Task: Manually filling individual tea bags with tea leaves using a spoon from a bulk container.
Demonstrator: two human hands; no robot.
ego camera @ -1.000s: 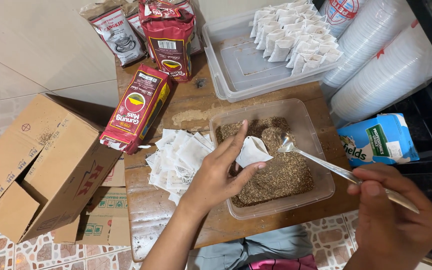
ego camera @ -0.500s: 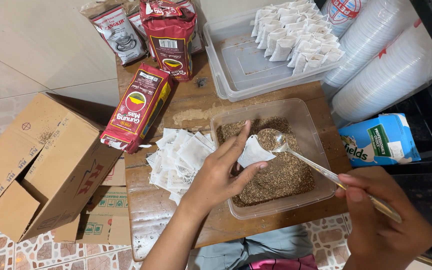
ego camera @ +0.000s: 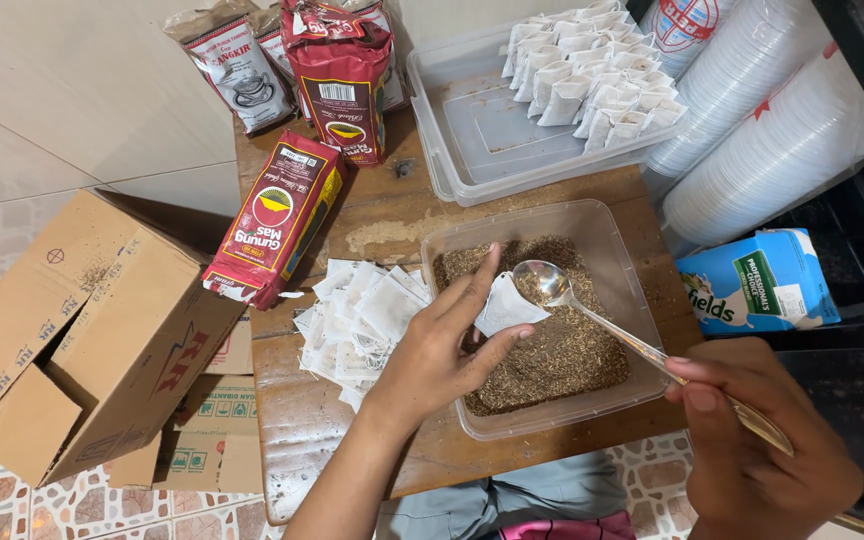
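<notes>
A small white filter bag [ego camera: 505, 305] is pinched between the thumb and fingers of the left hand [ego camera: 432, 355] above a clear plastic tub [ego camera: 612, 235] of loose brown tea [ego camera: 552, 345]. A metal spoon [ego camera: 592, 315], its bowl just beside the bag's mouth, is gripped by the right hand [ego camera: 762, 450]. Empty filter bags [ego camera: 357, 320] are piled on the wooden table [ego camera: 382, 215], left of the tub.

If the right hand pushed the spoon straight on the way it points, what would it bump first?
Probably the small white paper bag pinched by the left hand; the spoon in the right hand aims at it, though depth is unclear.
</notes>
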